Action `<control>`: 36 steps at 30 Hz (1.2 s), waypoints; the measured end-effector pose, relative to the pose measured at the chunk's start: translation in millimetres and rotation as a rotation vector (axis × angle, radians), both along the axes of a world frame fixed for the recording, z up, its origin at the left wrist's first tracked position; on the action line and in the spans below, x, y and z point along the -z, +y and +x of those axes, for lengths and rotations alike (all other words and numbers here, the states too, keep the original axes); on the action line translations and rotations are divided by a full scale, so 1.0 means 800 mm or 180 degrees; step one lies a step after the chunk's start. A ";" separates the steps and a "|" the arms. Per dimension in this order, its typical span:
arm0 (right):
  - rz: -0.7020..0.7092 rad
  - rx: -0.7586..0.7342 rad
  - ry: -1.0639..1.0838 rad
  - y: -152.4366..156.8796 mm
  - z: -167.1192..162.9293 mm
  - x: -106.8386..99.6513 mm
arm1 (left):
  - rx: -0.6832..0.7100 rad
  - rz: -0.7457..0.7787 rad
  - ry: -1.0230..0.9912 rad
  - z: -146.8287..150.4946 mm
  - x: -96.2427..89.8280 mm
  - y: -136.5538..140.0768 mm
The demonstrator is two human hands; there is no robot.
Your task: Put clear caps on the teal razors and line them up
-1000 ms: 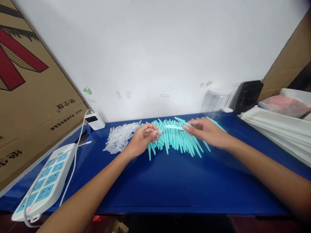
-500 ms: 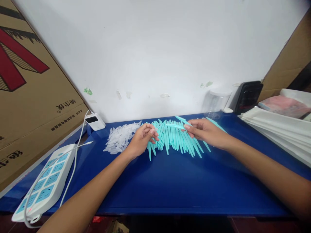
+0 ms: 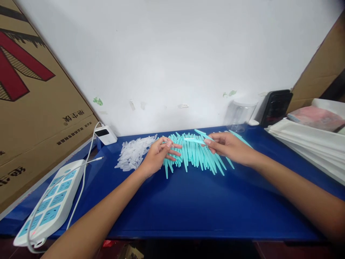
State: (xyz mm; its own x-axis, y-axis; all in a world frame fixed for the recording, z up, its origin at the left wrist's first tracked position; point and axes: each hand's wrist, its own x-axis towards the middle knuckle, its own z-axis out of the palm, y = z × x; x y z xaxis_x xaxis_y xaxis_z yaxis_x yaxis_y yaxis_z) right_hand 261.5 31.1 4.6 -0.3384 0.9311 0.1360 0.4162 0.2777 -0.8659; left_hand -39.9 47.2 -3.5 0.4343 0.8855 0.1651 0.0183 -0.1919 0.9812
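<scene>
My right hand (image 3: pixel 226 145) pinches slim turquoise eyebrow razors (image 3: pixel 198 140) between thumb and fingers. Two of them stick out to the left, and the tip of the lower one looks pale and shiny. My left hand (image 3: pixel 159 153) has thumb and index finger pressed together, the other fingers stretched to the right. Whatever sits in that pinch is too small to make out. Under and between both hands lies a pile of turquoise razors (image 3: pixel 192 154). Left of my left hand is a heap of small translucent plastic caps (image 3: pixel 132 153).
On the blue table (image 3: pixel 172 205), a white power strip (image 3: pixel 51 201) with cables and a small white device (image 3: pixel 106 135) are at left. At right stand a clear jar (image 3: pixel 239 115), a black object (image 3: pixel 275 108) and stacked white sheets (image 3: pixel 307 140). A cardboard box (image 3: pixel 40 108) leans left.
The outer fingers of my left hand have straightened and spread to the right, while thumb and index stay together. My right hand and its razors have barely moved.
</scene>
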 end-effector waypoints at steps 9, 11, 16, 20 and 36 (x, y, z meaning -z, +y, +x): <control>0.0196 -0.0067 -0.0182 -0.008 -0.009 -0.010 | -0.0637 0.0341 0.0054 0.000 0.002 0.000; 0.0211 -0.0082 -0.0195 -0.008 -0.009 -0.010 | -0.0650 0.0159 -0.0080 0.000 0.002 0.000; 0.0136 -0.0122 -0.0208 -0.009 -0.010 -0.010 | -0.0608 -0.0116 -0.0206 0.002 0.000 -0.004; 0.0146 -0.0162 -0.0197 -0.008 -0.010 -0.009 | -0.0531 -0.0152 -0.0134 0.004 -0.003 -0.006; 0.0398 -0.0120 -0.0193 -0.014 -0.015 -0.019 | -0.0534 0.0002 -0.0010 0.003 -0.003 -0.006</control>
